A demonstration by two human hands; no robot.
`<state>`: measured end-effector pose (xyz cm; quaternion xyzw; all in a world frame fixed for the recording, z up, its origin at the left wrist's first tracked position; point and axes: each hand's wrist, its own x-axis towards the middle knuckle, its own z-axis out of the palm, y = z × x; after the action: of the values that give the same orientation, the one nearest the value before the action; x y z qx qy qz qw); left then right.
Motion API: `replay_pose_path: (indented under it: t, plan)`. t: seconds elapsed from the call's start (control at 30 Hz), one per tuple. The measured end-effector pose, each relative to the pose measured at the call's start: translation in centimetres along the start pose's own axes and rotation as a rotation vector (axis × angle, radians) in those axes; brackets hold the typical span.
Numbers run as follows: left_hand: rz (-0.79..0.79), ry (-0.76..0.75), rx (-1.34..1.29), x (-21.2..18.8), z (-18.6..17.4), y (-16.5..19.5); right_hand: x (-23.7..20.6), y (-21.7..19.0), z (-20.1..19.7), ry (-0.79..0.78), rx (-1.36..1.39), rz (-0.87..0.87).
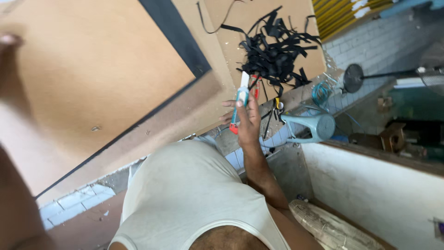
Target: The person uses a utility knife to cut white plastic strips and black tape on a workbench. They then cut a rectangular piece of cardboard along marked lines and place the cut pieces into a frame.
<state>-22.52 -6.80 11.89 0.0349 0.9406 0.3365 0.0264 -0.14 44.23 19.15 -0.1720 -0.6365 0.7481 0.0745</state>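
My right hand (247, 121) is closed around a white and teal tube (241, 97) with a red end, held upright at the near edge of a brown board (106, 78). A black strip (178, 39) runs along the board's border. Just beyond the tube lies a tangled pile of black strip offcuts (275, 51) on a second brown panel (240, 18). My left arm runs up the left edge of the view, blurred, with my left hand (8, 41) near the board's far corner. Its fingers are too blurred to read.
A teal plastic jug (314, 126) stands beside the panel's edge. A fan on a stand (354, 78) lies over the pale tiled floor (370, 46). A white wall (379, 180) is at the right, and a woven mat (333, 229) lies low on the right.
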Motion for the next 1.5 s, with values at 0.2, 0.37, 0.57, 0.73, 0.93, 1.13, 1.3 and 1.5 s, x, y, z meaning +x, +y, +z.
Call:
replay_pose_path:
  t: [0.2, 0.37, 0.57, 0.73, 0.93, 1.13, 1.3, 1.5]
  plan:
    - [-0.228, -0.109, 0.088, -3.9, 8.3, 6.6, 2.8, 1.7, -5.5, -0.098, -0.088, 0.082]
    - [0.002, -0.108, 0.199, -4.8, 19.3, 12.5, 6.6, 3.8, -5.6, -0.279, -0.199, 0.133]
    - [0.033, -0.474, 0.523, -1.9, 25.5, 18.8, 11.4, 7.5, 0.3, -0.445, -0.707, 0.099]
    - [-0.028, -0.623, 0.695, 0.4, 25.6, 20.3, 16.9, 10.9, 6.8, -0.420, -0.989, -0.374]
    - [-0.038, -0.679, 0.705, 2.0, 24.9, 18.7, 20.3, 12.0, 11.4, -0.456, -1.121, -0.041]
    - [-0.003, -0.709, 0.704, 2.7, 23.8, 16.6, 21.0, 12.5, 14.2, -0.513, -1.245, -0.017]
    - [0.015, -0.728, 0.671, 2.8, 22.9, 15.1, 20.6, 13.4, 15.5, -0.501, -1.245, -0.027]
    - [0.044, -0.713, 0.665, 2.3, 22.1, 14.2, 20.2, 14.2, 16.1, -0.498, -1.194, -0.012]
